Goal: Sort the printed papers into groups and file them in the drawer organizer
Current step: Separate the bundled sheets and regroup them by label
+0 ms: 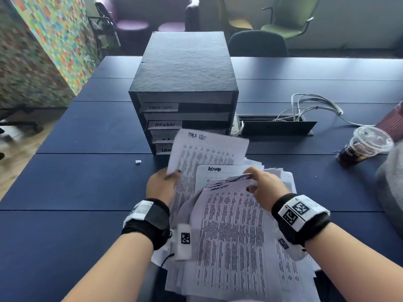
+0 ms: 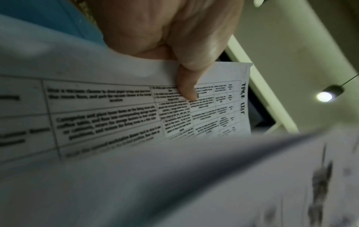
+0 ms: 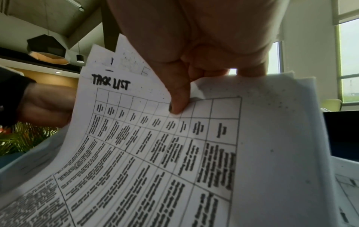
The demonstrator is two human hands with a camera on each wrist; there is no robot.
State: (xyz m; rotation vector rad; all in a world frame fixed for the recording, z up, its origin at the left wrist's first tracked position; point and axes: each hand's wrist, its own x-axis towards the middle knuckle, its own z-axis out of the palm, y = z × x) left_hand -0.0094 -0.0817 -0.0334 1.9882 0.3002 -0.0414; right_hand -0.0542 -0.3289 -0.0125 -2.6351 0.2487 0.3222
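A dark drawer organizer (image 1: 185, 83) stands mid-table, its drawers labelled "TASK LIST", "ADMIN" and two partly hidden ones. My left hand (image 1: 162, 184) pinches a "TASK LIST" sheet (image 1: 205, 153) by its left edge, raised in front of the lower drawers; the thumb presses on its printed table (image 2: 116, 107). My right hand (image 1: 263, 182) grips the top edge of a bent bundle of papers (image 1: 231, 236), whose front page reads "TASK LIST" (image 3: 155, 153). An "ADMIN" sheet (image 1: 220, 173) lies on the loose pile between the hands.
An iced drink in a plastic cup (image 1: 364, 147) stands at the right of the blue table (image 1: 76, 182). A cable box (image 1: 277, 125) with white wires sits behind the papers. A small white scrap (image 1: 138, 161) lies left of the pile. Chairs stand beyond the table.
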